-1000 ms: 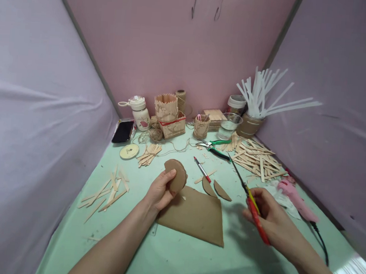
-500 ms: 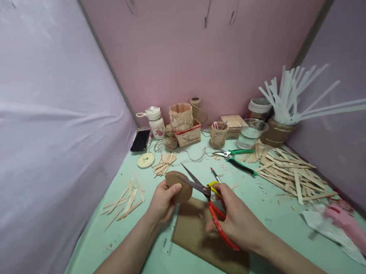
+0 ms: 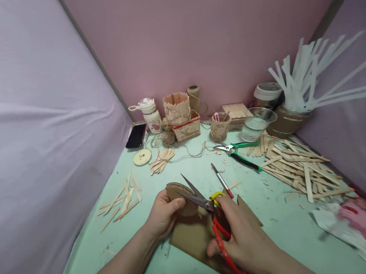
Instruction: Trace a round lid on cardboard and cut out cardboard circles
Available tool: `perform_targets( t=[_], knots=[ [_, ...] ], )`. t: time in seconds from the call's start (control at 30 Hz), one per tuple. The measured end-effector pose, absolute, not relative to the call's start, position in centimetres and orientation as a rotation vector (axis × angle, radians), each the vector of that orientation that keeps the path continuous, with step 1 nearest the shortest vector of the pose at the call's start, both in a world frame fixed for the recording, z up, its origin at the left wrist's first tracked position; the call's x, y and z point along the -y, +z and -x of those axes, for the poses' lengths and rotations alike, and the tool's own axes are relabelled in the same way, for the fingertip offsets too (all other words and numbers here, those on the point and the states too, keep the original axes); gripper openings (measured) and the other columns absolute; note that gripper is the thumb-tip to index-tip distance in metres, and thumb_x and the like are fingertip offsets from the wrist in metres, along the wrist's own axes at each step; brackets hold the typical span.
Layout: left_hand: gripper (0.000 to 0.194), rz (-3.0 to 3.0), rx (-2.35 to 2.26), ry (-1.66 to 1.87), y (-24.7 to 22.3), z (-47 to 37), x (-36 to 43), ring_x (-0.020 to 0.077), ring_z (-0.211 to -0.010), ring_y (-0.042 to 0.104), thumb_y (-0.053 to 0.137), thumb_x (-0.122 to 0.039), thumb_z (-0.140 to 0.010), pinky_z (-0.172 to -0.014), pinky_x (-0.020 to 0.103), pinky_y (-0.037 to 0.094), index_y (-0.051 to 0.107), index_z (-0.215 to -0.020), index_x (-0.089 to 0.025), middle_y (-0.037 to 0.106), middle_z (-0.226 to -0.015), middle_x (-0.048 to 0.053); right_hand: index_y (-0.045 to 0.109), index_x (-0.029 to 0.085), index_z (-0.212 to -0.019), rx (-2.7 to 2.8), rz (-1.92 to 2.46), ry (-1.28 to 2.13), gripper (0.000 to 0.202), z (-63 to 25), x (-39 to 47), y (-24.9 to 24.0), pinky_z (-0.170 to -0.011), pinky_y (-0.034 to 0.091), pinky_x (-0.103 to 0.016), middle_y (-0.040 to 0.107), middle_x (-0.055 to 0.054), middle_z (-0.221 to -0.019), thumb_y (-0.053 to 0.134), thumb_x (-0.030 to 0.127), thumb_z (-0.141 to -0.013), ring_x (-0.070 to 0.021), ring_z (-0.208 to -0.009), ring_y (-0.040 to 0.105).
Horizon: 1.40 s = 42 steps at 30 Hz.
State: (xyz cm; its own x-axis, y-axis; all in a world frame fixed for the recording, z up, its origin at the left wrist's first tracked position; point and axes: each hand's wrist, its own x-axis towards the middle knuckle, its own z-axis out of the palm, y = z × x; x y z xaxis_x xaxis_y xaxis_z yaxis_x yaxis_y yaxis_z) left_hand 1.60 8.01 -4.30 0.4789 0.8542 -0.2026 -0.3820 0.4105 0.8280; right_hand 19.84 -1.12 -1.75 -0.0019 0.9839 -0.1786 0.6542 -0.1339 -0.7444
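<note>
My left hand (image 3: 165, 211) pinches a round piece of brown cardboard (image 3: 179, 189), thumb on top and the other fingers mostly hidden beneath. In my right hand (image 3: 242, 229) is a pair of scissors (image 3: 208, 204) with red and yellow handles. Their blades are spread, the lower one lying across the cardboard disc and the upper one pointing up and left. Under both hands a larger cardboard sheet (image 3: 191, 237) lies on the table, with part of a clear ruler (image 3: 164, 249) showing at its left edge. Just beyond the right hand rests a red-tipped pen (image 3: 222, 180).
Green-handled pruning shears (image 3: 241, 157) lie behind the pen. Wooden sticks (image 3: 302, 170) are heaped at right, near a pink glue gun (image 3: 359, 218). Along the back stand a white bottle (image 3: 153, 120), stick-built boxes (image 3: 186, 129) and a clear bowl of water (image 3: 254, 127).
The view has shifted slightly, and both hands sit a little lower with the disc and scissors. More of the pen and of the cardboard behind the right hand now shows.
</note>
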Motion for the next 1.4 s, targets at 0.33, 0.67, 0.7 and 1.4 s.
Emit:
perform_targets(
  t=[0.33,0.67,0.7,1.4],
  knots=[
    [0.031,-0.844,-0.643,0.79,-4.4,-1.3,-7.5,0.0204,-0.068,0.069,0.085,-0.029,-0.063,-0.066,0.03,0.054,0.074,-0.086,-0.012,0.074,-0.077,0.008,0.038,0.024,-0.081,1.825,1.855,0.972,0.024,-19.9,1.6,-2.5,-0.057,0.038,-0.029,0.067,-0.005,-0.083,0.06,0.033,-0.079,-0.0227,-0.072,0.06],
    [0.031,-0.883,-0.666,0.719,-4.1,-1.2,-7.6,0.0215,-0.068,0.069,0.084,-0.032,-0.065,-0.066,0.031,0.053,0.074,-0.086,-0.011,0.074,-0.076,0.009,0.045,0.023,-0.081,2.033,1.914,0.701,0.015,-20.5,1.9,-2.1,-0.049,0.041,-0.03,0.074,-0.006,-0.073,0.054,0.033,-0.086,-0.0234,-0.056,0.066],
    [0.031,-0.891,-0.664,0.71,-4.1,-1.2,-7.7,0.0215,-0.068,0.069,0.084,-0.032,-0.065,-0.066,0.031,0.053,0.075,-0.086,-0.01,0.074,-0.076,0.01,0.045,0.023,-0.081,2.066,1.912,0.65,0.015,-20.6,2.0,-2.1,-0.047,0.041,-0.03,0.074,-0.006,-0.071,0.054,0.034,-0.087,-0.0236,-0.053,0.066],
    [0.031,-1.131,-0.585,0.51,-3.5,-0.8,-7.3,0.0224,-0.083,0.068,0.082,-0.03,-0.066,-0.079,0.031,0.051,0.076,-0.091,-0.012,0.075,-0.09,0.009,0.045,0.025,-0.082,2.033,2.07,0.696,0.022,-20.6,3.5,-0.5,-0.053,0.041,-0.031,0.073,-0.005,-0.08,0.062,0.039,-0.078,-0.0288,-0.067,0.069]
  ],
)
